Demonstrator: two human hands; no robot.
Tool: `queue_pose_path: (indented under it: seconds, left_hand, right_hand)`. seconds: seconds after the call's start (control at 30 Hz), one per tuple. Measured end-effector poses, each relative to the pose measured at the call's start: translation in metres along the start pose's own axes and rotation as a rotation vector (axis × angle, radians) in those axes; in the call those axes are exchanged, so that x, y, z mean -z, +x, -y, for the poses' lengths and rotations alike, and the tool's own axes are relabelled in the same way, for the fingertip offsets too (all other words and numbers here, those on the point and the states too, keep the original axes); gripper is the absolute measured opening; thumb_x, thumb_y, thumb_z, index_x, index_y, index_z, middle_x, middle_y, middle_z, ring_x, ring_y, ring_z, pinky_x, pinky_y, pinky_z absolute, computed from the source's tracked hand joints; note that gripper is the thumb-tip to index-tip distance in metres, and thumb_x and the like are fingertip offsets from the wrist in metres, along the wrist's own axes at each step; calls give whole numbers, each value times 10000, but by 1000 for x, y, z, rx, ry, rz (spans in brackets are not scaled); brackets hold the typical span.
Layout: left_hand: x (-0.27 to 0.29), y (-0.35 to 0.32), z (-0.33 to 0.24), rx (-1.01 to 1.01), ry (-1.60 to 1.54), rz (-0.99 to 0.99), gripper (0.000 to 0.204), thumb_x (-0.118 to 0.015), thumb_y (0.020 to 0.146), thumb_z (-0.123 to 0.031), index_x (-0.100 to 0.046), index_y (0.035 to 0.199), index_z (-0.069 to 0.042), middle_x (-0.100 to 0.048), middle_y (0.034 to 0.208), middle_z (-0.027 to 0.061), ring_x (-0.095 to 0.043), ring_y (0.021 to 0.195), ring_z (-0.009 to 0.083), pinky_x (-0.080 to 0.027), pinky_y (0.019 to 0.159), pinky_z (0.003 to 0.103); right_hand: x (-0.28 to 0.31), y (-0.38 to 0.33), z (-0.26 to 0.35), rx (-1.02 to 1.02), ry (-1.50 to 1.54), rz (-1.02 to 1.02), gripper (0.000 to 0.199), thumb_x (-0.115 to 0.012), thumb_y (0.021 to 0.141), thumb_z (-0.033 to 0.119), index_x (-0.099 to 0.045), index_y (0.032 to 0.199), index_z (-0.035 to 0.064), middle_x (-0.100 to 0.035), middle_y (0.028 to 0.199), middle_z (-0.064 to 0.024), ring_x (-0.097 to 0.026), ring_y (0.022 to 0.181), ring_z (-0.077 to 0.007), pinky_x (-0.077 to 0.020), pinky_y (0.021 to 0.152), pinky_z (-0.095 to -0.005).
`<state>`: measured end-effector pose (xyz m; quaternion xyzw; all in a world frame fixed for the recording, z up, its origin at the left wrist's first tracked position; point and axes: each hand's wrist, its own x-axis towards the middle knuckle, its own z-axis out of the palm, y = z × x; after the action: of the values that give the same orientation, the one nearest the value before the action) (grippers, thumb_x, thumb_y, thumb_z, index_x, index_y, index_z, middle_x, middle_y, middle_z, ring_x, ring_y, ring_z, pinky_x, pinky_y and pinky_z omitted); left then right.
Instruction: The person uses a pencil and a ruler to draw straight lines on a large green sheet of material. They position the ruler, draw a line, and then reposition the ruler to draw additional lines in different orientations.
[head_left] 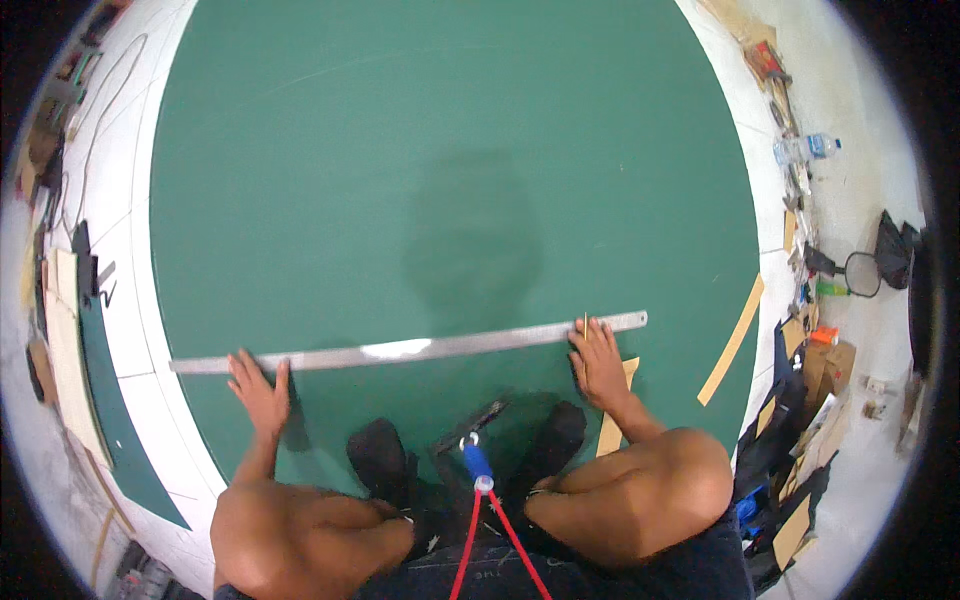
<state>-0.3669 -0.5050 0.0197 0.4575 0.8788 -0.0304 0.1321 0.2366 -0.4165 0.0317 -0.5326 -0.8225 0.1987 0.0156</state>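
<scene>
A long steel ruler (480, 343) lies across a large dark green sheet (330, 180), its right end slightly farther from me. Near its left end, my left hand (262, 398) is open, thumb and fingers spread, with the fingertips on the ruler. Toward the other end, my right hand (600, 368) rests its fingertips on the metal. A thin yellowish stick, like a pencil (586, 326), stands out from between its fingers; its tip is too small to make out.
Tan strips lie on the sheet, one (733, 340) at the right edge and one (612, 434) beside my right forearm. My dark-clad feet (380, 455) are on the sheet. A blue-ended red lanyard (478, 462) hangs between my knees. Beyond lie a water bottle (808, 149) and a cardboard box (830, 367).
</scene>
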Motion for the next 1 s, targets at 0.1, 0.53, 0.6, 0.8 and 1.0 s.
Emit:
queue_pose_path:
  seconds: [0.1, 0.53, 0.6, 0.8, 1.0]
  left_hand:
    - [10, 35, -20, -48, -51, 20, 880, -601, 996, -499, -233, 1616, 6, -204, 1671, 288, -185, 1563, 426, -108, 1259, 590]
    - [27, 86, 32, -127, -135, -161, 849, -674, 935, -521, -386, 1545, -7, -271, 1640, 293, -295, 1502, 474, -254, 1227, 568]
    - [18, 93, 59, -15, -116, -159, 869, -670, 929, -548, -379, 1552, -18, -271, 1642, 286, -296, 1503, 474, -241, 1227, 581]
    - [12, 88, 65, 47, -189, -268, 795, -681, 915, -568, -493, 1471, -32, -408, 1558, 260, -371, 1459, 442, -245, 1219, 592]
    - [17, 75, 84, 4, -207, -335, 701, -724, 892, -526, -576, 1374, -38, -532, 1424, 221, -467, 1358, 416, -287, 1184, 613]
  right_hand:
    - [18, 47, -23, 30, -112, -29, 392, -576, 1020, 194, -552, 1395, 83, -479, 1555, -176, -409, 1463, -407, -264, 1231, -557]
    - [16, 89, -45, -153, -8, -100, 441, -597, 974, 79, -540, 1403, -4, -453, 1562, -242, -390, 1463, -448, -310, 1223, -504]
    - [11, 88, -47, -93, 14, -104, 433, -589, 985, 78, -532, 1407, 4, -454, 1558, -253, -399, 1454, -459, -321, 1213, -509]
    - [21, 85, -40, -96, -73, -67, 416, -559, 1015, 100, -515, 1419, 11, -462, 1543, -265, -443, 1408, -477, -379, 1169, -510]
    - [23, 84, -32, -155, -35, 21, 454, -552, 1018, 106, -485, 1454, -2, -404, 1588, -262, -397, 1452, -467, -355, 1193, -500]
